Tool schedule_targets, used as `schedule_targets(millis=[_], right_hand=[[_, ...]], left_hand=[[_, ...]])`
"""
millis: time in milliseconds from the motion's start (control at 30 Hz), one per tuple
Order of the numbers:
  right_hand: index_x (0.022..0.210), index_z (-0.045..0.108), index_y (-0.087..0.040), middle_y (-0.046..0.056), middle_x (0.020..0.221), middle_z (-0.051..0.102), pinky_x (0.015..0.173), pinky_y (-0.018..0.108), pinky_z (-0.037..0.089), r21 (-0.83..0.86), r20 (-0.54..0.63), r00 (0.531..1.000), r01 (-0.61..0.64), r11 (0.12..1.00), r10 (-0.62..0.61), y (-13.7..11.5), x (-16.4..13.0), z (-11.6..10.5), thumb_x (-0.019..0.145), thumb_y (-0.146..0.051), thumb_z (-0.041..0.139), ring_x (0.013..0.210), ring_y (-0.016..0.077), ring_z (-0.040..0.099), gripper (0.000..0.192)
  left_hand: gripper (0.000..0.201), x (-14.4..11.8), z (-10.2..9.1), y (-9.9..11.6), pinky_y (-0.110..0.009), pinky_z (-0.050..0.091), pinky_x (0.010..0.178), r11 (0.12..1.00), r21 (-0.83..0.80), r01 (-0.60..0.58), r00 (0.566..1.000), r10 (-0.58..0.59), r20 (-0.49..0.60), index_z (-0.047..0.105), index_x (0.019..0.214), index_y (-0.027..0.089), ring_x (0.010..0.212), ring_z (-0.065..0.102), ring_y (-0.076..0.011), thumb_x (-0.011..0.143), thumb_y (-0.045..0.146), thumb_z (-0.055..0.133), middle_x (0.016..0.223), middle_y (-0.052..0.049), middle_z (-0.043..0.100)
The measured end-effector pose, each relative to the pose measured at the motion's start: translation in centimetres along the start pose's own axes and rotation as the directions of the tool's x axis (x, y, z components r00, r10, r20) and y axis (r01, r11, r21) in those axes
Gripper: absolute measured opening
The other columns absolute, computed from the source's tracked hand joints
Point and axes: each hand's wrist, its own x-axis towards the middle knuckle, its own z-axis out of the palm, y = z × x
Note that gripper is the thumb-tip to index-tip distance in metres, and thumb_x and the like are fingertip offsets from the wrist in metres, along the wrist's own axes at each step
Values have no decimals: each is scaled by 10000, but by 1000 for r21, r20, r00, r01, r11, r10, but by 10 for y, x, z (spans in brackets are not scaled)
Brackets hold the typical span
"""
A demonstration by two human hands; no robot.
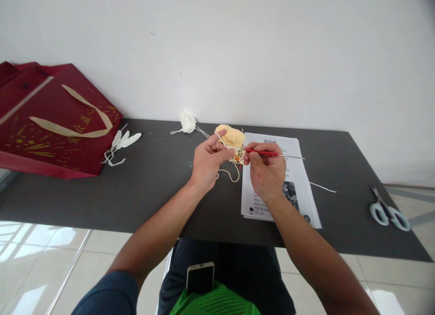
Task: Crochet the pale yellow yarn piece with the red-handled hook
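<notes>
over table (pixel 142 188), hands (pixel 207 163) pinching crochet hook (pixel 272 153)

A red gift bag (pixel 50 120) lies far left on the table (pixel 152 192); scissors (pixel 387 210) far right.

Scene is being lit brightly and evenly by daylight. Glare is being thrown on the floor tiles (pixel 37 242) left of and below the table (pixel 142 192). Shadows are being kept faint. Edges are being bent by wide-angle distortion; corners slightly blurred.

red hook (pixel 261 152), peach yarn (pixel 233 136), dark table (pixel 152 188)
</notes>
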Motion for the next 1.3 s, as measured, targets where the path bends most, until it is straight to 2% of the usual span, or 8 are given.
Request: schedule_targets(millis=[233, 333, 400, 533, 667, 967, 1167, 1300], right_hand=[[934, 622, -257, -3, 928, 750, 641, 287, 546, -266, 64, 983, 181, 947, -170, -7, -3, -6, 859, -205, 774, 736, 125, 680, 178], [956, 629, -262, 14, 947, 756, 679, 318, 557, -384, 99, 969, 248, 889, -227, -9, -9, -4, 870, -196, 755, 839, 164, 706, 166], [963, 628, -261, 14, 952, 758, 664, 317, 553, -405, 73, 977, 212, 889, -200, -12, -11, -2, 877, -201, 747, 810, 159, 703, 158], [927, 597, -248, -17, 886, 744, 577, 279, 515, -254, -16, 999, 37, 966, -43, -16, -7, 0, 874, -200, 753, 615, 103, 629, 172], [916, 570, -249, -37, 848, 736, 545, 257, 500, -72, -20, 999, -41, 997, 40, -15, 1, -2, 843, -217, 791, 581, 88, 606, 234], [865, 588, -255, -43, 809, 724, 524, 230, 520, 75, -27, 977, -210, 975, 213, -17, 7, -3, 771, -310, 862, 607, 88, 614, 295], [887, 670, -232, -33, 857, 756, 633, 204, 617, 121, -74, 948, -299, 946, 309, -7, 3, 1, 837, -314, 815, 682, 76, 683, 174], [880, 693, -215, -28, 841, 763, 646, 196, 635, 155, -112, 930, -332, 930, 351, -6, 1, 5, 813, -314, 839, 682, 75, 696, 189]], left_hand=[[640, 3, -5, -4, -230, 394, 570, 967, 248, -58, 996, 72, -48, 698, 1280, 135, 508, 489, -60, 644, 84, 745, 578, 87, 595], [614, 2, -9, -9, -245, 439, 588, 917, 368, -153, 984, 175, -28, 706, 1279, 156, 525, 534, -84, 669, 86, 708, 589, 77, 612], [595, 0, -11, -11, -246, 456, 596, 864, 447, -233, 965, 261, -2, 719, 1271, 186, 539, 545, -89, 686, 80, 683, 606, 75, 618], [574, -1, -12, -10, -244, 458, 603, 822, 471, -321, 942, 328, 70, 736, 1249, 221, 548, 538, -84, 703, 64, 654, 618, 76, 611], [542, 1, -12, -5, -246, 462, 601, 897, 349, -271, 963, 252, 101, 762, 1176, 212, 554, 548, -86, 664, 53, 676, 625, 69, 620], [425, 4, -9, -1, -242, 450, 582, 981, 140, -137, 985, 120, 126, 786, 1024, 219, 547, 553, -89, 631, 62, 744, 647, 42, 646], [148, 3, -7, -4, -225, 431, 595, 968, 193, -159, 987, 150, 59, 765, 823, 187, 577, 533, -77, 684, 146, 796, 663, 24, 649], [126, 3, -9, -5, -235, 458, 648, 968, 190, -163, 987, 159, 38, 754, 810, 186, 635, 579, -91, 700, 185, 815, 715, 10, 686]])
